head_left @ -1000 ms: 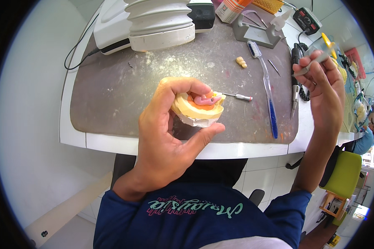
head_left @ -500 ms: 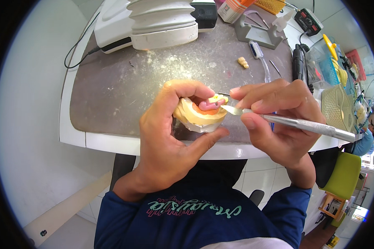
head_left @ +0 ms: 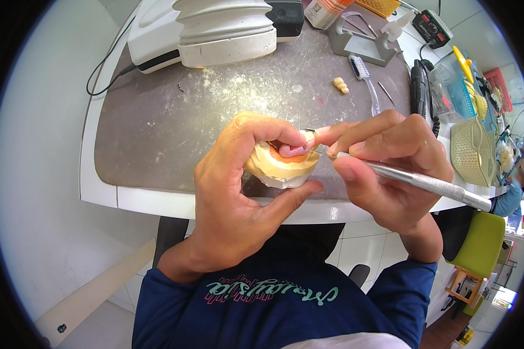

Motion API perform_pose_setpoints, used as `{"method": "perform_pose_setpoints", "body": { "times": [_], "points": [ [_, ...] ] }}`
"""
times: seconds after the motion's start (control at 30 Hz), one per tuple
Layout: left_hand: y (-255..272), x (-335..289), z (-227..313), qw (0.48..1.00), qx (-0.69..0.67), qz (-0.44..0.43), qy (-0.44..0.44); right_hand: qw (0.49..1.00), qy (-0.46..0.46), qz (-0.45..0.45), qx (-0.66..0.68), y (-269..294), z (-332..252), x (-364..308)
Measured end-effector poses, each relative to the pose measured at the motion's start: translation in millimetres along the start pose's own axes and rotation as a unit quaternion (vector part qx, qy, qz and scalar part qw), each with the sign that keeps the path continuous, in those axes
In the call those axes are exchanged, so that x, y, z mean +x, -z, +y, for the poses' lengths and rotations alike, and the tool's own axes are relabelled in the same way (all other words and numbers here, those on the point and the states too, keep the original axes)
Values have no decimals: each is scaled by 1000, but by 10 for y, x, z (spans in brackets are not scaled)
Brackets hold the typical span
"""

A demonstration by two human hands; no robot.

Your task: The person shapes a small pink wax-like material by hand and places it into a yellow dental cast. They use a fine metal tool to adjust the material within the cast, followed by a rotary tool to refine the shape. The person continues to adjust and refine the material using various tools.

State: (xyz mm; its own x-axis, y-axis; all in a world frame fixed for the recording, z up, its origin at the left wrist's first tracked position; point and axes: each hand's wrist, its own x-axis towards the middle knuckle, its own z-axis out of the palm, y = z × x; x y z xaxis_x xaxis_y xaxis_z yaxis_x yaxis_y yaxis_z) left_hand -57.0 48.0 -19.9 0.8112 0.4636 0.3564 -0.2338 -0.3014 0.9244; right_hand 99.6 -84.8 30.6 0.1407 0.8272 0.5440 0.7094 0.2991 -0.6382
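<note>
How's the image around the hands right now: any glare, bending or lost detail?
Head view: the grey-brown mat looks brightest beyond the left hand; head view: the white table edge bows, and the picture's corners go black; head view: the silver-handled tool shows pale highlights, and its tip beside the dental cast is hard to make out.

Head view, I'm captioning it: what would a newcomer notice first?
Probably the yellow dental model with its pink piece, at centre in the left hand. At its right edge, the right hand holds a silver tool. A white ribbed hose looms at the top.
</note>
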Motion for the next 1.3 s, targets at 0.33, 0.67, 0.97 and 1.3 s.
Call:
{"method": "perform_pose_setpoints", "body": {
  "times": [0.33, 0.67, 0.97, 1.3],
  "points": [
    [4, 11, 20, 1000, 8, 0, -6, 996, 70, 5, -59, -43, 17, -36],
    [0, 7, 21, 1000, -2, 8, -3, 990, 82, 3, -114, -76, -13, -84],
    [7, -4, 1, 1000, 13, 10, -4, 995, 51, -14, -89, -21, -2, -84],
    [13, -4, -4, 1000, 16, 5, -9, 996, 76, -7, -40, -20, 61, -4]
  ]
}}
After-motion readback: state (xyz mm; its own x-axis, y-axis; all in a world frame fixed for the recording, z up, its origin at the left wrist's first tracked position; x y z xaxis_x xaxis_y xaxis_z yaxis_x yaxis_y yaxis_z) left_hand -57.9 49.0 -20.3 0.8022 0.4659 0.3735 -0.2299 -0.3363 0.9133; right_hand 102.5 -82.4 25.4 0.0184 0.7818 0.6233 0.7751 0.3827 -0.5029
